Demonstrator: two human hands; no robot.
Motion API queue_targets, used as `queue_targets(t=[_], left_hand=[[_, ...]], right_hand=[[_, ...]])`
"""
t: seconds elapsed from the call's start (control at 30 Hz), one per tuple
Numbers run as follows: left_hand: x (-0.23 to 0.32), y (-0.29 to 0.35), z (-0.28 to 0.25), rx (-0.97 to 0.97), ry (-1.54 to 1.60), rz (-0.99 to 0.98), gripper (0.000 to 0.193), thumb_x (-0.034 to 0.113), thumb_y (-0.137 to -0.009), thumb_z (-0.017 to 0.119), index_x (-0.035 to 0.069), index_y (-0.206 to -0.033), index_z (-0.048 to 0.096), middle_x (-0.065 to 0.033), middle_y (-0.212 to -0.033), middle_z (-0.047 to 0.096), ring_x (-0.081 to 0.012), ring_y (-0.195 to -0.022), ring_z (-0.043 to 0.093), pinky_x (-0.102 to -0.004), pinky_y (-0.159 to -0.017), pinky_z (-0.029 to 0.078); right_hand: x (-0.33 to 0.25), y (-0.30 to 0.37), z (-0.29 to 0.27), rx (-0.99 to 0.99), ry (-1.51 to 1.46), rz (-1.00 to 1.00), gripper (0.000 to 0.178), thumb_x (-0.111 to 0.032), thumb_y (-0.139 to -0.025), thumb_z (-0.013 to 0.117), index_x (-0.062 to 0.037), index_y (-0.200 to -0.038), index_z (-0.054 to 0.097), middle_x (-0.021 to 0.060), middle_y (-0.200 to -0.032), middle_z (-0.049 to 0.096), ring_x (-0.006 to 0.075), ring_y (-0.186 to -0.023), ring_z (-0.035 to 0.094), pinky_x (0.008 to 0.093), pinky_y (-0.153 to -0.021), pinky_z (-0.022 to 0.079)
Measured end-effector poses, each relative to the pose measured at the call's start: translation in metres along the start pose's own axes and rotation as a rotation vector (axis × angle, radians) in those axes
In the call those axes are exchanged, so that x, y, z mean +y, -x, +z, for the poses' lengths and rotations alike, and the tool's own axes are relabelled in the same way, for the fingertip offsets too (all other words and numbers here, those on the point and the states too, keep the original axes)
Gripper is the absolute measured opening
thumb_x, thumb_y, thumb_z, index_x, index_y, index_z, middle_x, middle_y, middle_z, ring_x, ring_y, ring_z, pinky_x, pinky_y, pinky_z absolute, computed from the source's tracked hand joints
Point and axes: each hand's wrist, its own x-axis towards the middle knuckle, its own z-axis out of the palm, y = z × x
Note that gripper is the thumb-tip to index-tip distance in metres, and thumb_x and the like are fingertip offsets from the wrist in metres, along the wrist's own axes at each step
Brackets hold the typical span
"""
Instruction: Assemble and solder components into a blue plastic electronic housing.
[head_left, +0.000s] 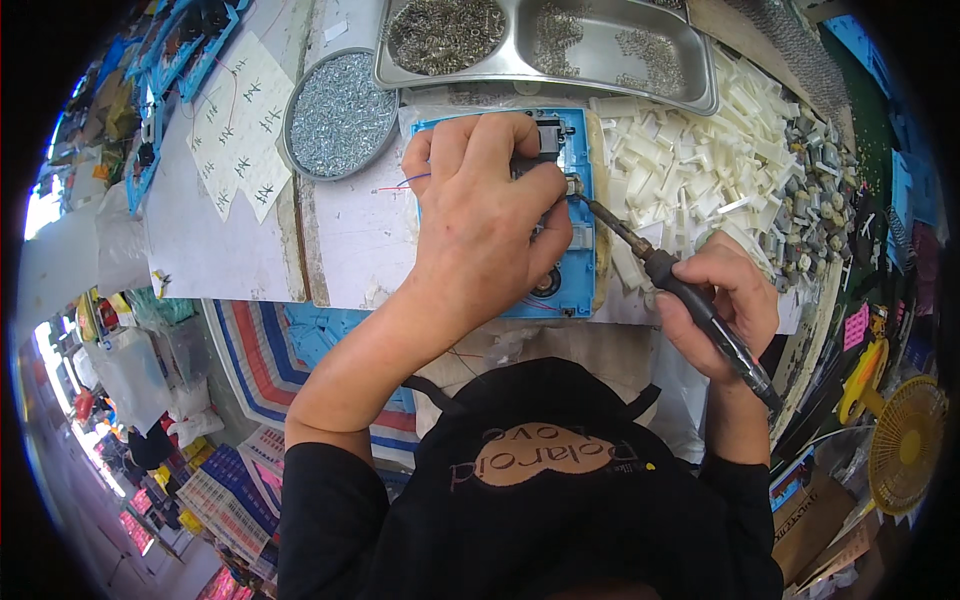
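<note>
My right hand (725, 300) grips a soldering iron (664, 268) by its dark handle. The iron slants up and left, its tip at a small metal part on a blue plastic housing (577, 290). Over that housing lies my left hand (485, 205), fingers bent, with thumb and forefinger closed close to the iron's tip. What they pinch is hidden. Black parts (548, 138) show inside the housing beyond my fingers. Thin red and blue wires (405, 183) stick out to the left of my hand.
A round tray of small silvery pieces (342, 115) stands left of the housing. Behind is a metal tray (590, 92) of springs. White plastic pieces (690, 150) and small grey parts (815, 205) are heaped at right. Marked paper (238, 125) lies left; a yellow fan (905, 445) stands lower right.
</note>
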Motion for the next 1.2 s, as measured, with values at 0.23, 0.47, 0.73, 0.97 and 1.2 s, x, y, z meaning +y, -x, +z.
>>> queue_targets(t=[0.23,0.47,0.73,0.97,1.2], left_hand=[[-0.001,-0.001,-0.001,0.010,-0.009,0.019,0.012,0.018,-0.071,0.078,0.015,-0.081,0.071,-0.0061,-0.106,0.055,-0.0305,-0.103,0.050,-0.0466,-0.092,0.032],[-0.001,-0.003,-0.003,0.004,-0.018,0.035,0.012,0.018,-0.071,0.077,0.014,-0.081,0.071,-0.0062,-0.106,0.055,-0.0304,-0.102,0.050,-0.0466,-0.091,0.032],[0.002,-0.005,-0.005,-0.020,-0.044,0.034,0.011,0.017,-0.072,0.077,0.013,-0.081,0.070,-0.0073,-0.104,0.054,-0.0311,-0.101,0.049,-0.0475,-0.089,0.032],[0.005,-0.007,-0.006,-0.042,-0.049,0.028,0.012,0.016,-0.072,0.077,0.012,-0.080,0.069,-0.0076,-0.104,0.055,-0.0317,-0.100,0.050,-0.0479,-0.088,0.032],[0.006,-0.007,-0.007,-0.044,-0.056,0.030,0.012,0.015,-0.072,0.077,0.011,-0.080,0.070,-0.0074,-0.102,0.055,-0.0315,-0.100,0.051,-0.0481,-0.088,0.033]], right_hand=[[-0.001,0.000,-0.004,-0.026,0.033,-0.038,0.028,-0.005,-0.075,0.083,-0.0025,-0.099,0.068,0.0062,-0.073,0.065,0.0164,-0.059,0.053,0.0270,-0.053,0.039],[-0.002,0.000,-0.006,0.013,0.007,-0.030,0.030,-0.005,-0.075,0.083,-0.0023,-0.100,0.068,0.0060,-0.072,0.064,0.0157,-0.058,0.052,0.0269,-0.052,0.038],[0.001,0.003,-0.010,0.040,0.007,-0.041,0.030,-0.004,-0.075,0.083,-0.0023,-0.100,0.068,0.0056,-0.071,0.062,0.0150,-0.058,0.051,0.0270,-0.052,0.036],[0.005,0.006,-0.014,0.052,0.002,-0.050,0.029,-0.004,-0.075,0.083,-0.0016,-0.100,0.068,0.0055,-0.071,0.062,0.0154,-0.058,0.050,0.0269,-0.052,0.036],[0.004,0.006,-0.014,0.050,0.003,-0.041,0.030,-0.003,-0.073,0.083,-0.0016,-0.099,0.068,0.0056,-0.071,0.062,0.0155,-0.058,0.050,0.0271,-0.052,0.035]])
